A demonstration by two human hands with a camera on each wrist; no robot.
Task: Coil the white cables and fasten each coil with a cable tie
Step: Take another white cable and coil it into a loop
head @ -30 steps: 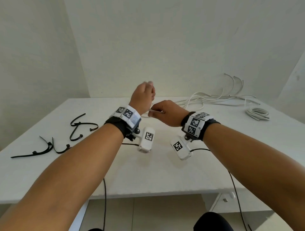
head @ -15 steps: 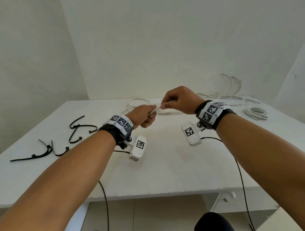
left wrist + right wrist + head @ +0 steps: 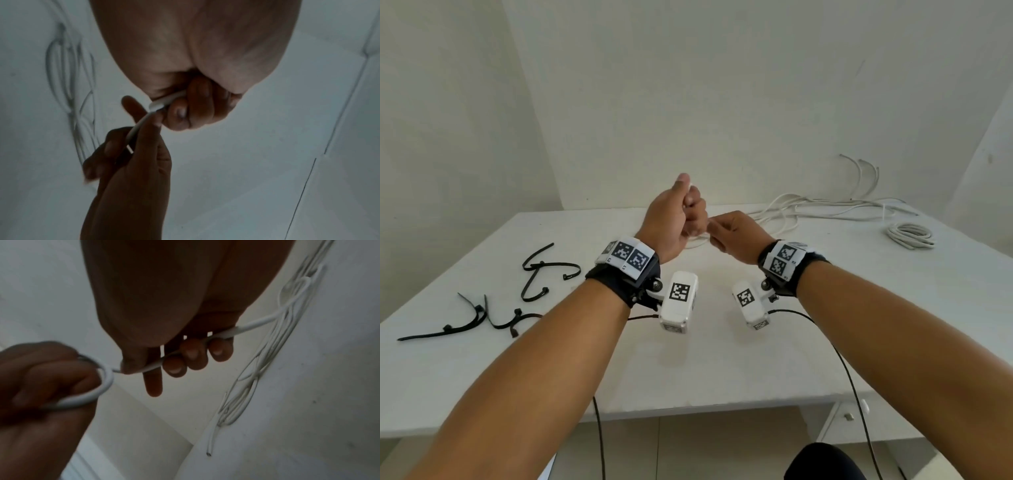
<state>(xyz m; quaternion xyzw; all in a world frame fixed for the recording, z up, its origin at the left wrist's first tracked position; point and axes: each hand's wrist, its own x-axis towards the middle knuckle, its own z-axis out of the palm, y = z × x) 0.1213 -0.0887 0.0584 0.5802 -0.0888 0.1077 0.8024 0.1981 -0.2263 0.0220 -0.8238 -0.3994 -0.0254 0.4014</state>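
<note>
My left hand (image 3: 686,219) is raised over the table's middle, thumb up, fingers curled round a small loop of white cable (image 3: 102,386). Just to its right my right hand (image 3: 726,234) holds the same cable (image 3: 222,333) under its curled fingers, with the forefinger straight. In the left wrist view the cable (image 3: 164,100) runs from my left fist (image 3: 191,104) down into the right hand's pinch (image 3: 139,131). From the right hand the cable trails back to the loose white cables (image 3: 808,205) at the table's rear. A finished-looking white coil (image 3: 909,234) lies at the far right.
Several black cable ties (image 3: 534,274) lie scattered on the left of the white table (image 3: 722,370). Walls close off the table at the back and left. Black camera leads (image 3: 849,377) hang from both wrists over the front edge.
My left hand has risen and turned thumb up. My right hand has dropped from its raised spot and come in close beside the left, bringing the cable with it.
</note>
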